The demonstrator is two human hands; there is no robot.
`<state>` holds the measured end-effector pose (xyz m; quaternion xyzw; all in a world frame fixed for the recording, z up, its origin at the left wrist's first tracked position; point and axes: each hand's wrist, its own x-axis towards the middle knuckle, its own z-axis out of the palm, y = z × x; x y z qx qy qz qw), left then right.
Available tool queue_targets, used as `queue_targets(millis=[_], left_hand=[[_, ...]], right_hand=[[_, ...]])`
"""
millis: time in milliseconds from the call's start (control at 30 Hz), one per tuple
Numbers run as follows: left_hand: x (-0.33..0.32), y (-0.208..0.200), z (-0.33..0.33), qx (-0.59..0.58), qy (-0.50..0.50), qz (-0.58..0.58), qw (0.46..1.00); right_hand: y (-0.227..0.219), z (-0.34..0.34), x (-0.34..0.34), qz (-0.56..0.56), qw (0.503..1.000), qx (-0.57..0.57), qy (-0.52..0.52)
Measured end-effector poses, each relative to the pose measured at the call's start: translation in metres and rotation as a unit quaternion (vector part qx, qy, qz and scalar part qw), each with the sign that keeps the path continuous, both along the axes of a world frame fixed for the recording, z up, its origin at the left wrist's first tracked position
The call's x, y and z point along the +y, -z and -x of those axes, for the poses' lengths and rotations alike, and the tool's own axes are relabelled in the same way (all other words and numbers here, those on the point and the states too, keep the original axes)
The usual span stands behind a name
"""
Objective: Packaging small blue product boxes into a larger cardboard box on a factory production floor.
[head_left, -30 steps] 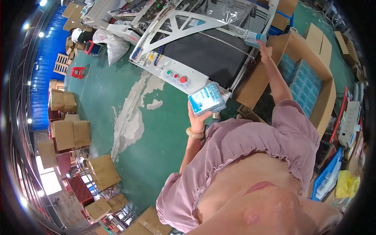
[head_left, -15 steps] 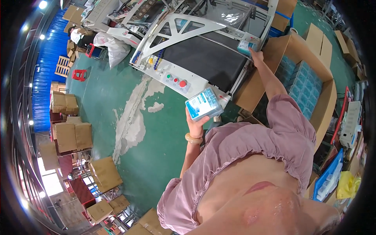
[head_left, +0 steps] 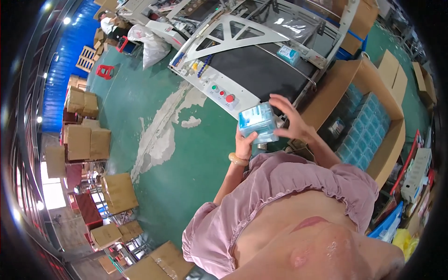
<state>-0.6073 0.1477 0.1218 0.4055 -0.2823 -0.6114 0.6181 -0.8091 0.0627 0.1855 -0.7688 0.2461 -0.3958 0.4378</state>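
My left hand (head_left: 244, 143) is closed round the lower side of a clear plastic box (head_left: 258, 118) with a blue and white label, held up in front of the machine's near edge. It may be more than one box stacked; I cannot tell. Just to the right of it, my right hand (head_left: 297, 125) has its fingers spread, the thumb close to the box's lower right edge. Whether the thumb touches is unclear. Another labelled blue-and-clear box (head_left: 288, 55) lies on the far right of the black conveyor belt (head_left: 261, 65).
A large open carton (head_left: 390, 163) at my right holds rows of clear blue boxes (head_left: 366, 126). The machine's white panel (head_left: 219, 92) carries coloured buttons. Brown cartons (head_left: 88, 142) stand along the left. A person (head_left: 111, 28) sits far off, near a red stool (head_left: 104, 71).
My right hand has let go of the box on the belt and come back beside the box in my left hand. The held box has shifted right and tilted; the view has turned slightly.
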Motion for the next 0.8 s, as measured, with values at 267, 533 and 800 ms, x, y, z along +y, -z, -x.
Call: queue_targets(millis=[267, 533, 800], left_hand=[[-0.008, -0.010, 0.012, 0.042, 0.075, -0.111, 0.990], [-0.007, -0.013, 0.017, -0.013, 0.148, -0.099, 0.984], [-0.011, -0.029, 0.016, -0.046, 0.123, -0.115, 0.985]], right_hand=[[0.008, 0.004, 0.016, -0.021, 0.998, 0.033, 0.052], [0.020, 0.013, 0.011, -0.325, 0.940, -0.094, 0.031], [0.101, 0.043, -0.043, -0.191, 0.954, -0.092, 0.212]])
